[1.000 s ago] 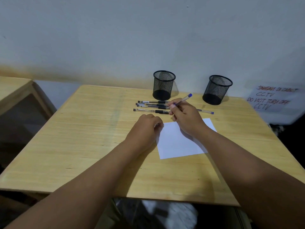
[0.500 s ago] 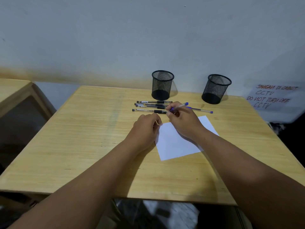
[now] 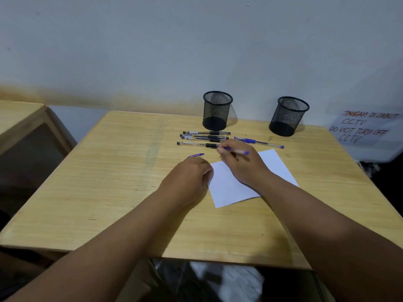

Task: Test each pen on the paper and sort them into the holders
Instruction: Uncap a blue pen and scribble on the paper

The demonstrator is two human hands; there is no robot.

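Observation:
My right hand (image 3: 242, 164) is shut on a blue pen (image 3: 238, 151), held low over the far edge of the white paper (image 3: 235, 188), its blue rear end pointing right. My left hand (image 3: 187, 177) rests curled at the paper's left edge. A purple pen cap (image 3: 196, 155) sticks out just past its knuckles and seems held in the fingertips. Several black pens (image 3: 205, 138) lie side by side beyond the hands, and one capped blue pen (image 3: 259, 142) lies to their right. Two black mesh holders stand by the wall, the left holder (image 3: 217, 110) and the right holder (image 3: 287, 115); both look empty.
Everything sits on a wooden table (image 3: 130, 192) against a white wall. A handwritten CCTV sign (image 3: 364, 127) hangs past the table's right rear corner. Another wooden table (image 3: 17, 118) stands to the left, across a gap.
The right hand lowered the pen from upright to nearly flat, its rear end now pointing right. The purple cap has appeared at the left hand's knuckles, off the pen.

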